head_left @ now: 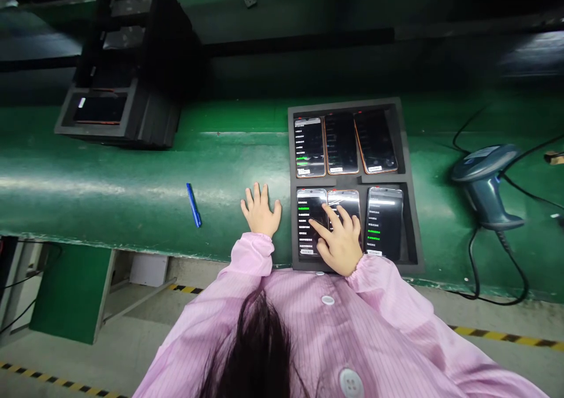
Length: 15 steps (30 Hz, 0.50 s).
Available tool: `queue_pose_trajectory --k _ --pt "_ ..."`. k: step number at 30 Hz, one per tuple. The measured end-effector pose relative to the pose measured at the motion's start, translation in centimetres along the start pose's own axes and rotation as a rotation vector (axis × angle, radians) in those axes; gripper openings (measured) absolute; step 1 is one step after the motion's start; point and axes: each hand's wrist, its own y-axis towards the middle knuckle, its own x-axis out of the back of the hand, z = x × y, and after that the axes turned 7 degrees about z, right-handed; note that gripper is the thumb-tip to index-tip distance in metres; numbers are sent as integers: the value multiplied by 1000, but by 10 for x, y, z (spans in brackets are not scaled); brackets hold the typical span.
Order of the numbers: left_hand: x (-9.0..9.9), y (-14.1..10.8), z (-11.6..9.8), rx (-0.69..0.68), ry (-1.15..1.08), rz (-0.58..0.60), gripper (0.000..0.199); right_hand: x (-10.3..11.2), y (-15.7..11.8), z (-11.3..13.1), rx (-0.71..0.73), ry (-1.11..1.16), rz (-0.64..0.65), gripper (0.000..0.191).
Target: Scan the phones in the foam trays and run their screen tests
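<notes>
A dark foam tray (409, 210) holds several smartphones in two rows. My right hand (341, 242) is over the front row, fingers apart, with the index fingertip at the screen of the front-left smartphone (308, 233). That screen shows a list of white text with one green line. Partly under my right hand is the front-middle smartphone (346, 197); a third, the front-right smartphone (385, 221), lies beside it with its list lit. My left hand (261, 213) rests flat on the green table (238, 169), fingers spread, just left of the tray, holding nothing.
A blue pen (193, 205) lies left of my left hand. On the right stands a barcode scanner (484, 180) with looping black cables. Stacked dark foam trays (154, 116) stand at the back left, a phone in the front one. The table's front edge runs close to my body.
</notes>
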Motion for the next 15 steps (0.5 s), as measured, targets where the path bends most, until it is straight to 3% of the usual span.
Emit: queue_pose_trajectory --k 9,15 --pt "-2 0 3 -9 9 -9 55 4 13 3 -47 -32 44 41" --pt "-2 0 3 3 18 6 56 5 10 -5 -68 24 -72 37"
